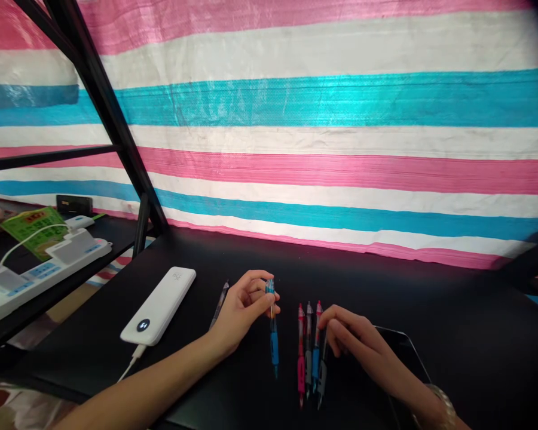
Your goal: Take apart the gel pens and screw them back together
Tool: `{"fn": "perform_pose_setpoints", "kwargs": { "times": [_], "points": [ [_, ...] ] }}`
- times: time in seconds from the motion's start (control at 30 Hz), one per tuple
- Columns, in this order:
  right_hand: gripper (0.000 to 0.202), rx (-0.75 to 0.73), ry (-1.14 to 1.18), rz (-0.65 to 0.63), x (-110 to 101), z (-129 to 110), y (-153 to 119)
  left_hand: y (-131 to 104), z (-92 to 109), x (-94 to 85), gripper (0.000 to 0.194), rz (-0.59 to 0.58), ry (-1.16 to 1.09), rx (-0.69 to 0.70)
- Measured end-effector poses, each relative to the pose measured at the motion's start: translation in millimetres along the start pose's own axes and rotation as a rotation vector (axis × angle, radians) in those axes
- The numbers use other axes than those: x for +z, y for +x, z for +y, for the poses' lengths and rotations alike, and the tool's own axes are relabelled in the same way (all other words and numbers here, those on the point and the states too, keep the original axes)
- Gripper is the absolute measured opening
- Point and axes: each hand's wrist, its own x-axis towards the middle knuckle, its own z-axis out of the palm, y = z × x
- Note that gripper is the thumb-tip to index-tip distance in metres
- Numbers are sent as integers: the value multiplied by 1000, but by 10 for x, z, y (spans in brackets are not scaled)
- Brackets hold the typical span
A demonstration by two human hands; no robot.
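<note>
In the lower centre of the frame, on the black desk (430, 310), your left hand (244, 307) pinched a blue pen (274, 334), long axis running toward you; your right hand (352, 340), fingers curled, touched the pen row (311, 352) just right.

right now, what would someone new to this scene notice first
The striped pink, white and blue tarp fills the whole background. Below it, on the black table, the left hand pinches a blue pen near its top, while the right hand rests against a tidy row of pens. A white power bank lies to the left.
</note>
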Motion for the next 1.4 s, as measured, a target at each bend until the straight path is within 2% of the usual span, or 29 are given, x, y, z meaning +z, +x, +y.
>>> {"fn": "perform_pose_setpoints", "kwargs": {
  "times": [0.17, 0.4, 0.6, 0.8, 1.03, 1.13, 1.2, 1.3, 1.4],
  "points": [
    [38, 3, -19, -5, 0, -9, 0, -1, -16, -9, 37, -20, 14, -9],
    [39, 9, -30, -7, -7, 23, 17, -5, 23, 23, 37, 12, 48, -23],
    [36, -3, -29, -3, -5, 33, 14, 0, 52, 32, 43, 5, 92, 22],
    [36, -3, -35, -10, -5, 23, 8, -2, 50, 8, 35, 3, 119, 35],
    [34, -3, -39, -17, -1, 2, 19, 36, 123, -37, 36, -8, 214, 60],
    [34, -4, -40, -23, 0, -12, 10, 107, 266, -154, 30, 43, 422, 119],
    [34, -8, -38, -27, 2, -16, 4, 170, 384, -271, 26, 24, 729, 155],
    [34, -4, -34, -37, 6, -12, 4, 248, 506, -448, 36, -46, 1325, 90],
    [35, 3, -27, -50, 10, 8, 10, 278, 499, -554, 36, -14, 1500, 8]
  ]
}}
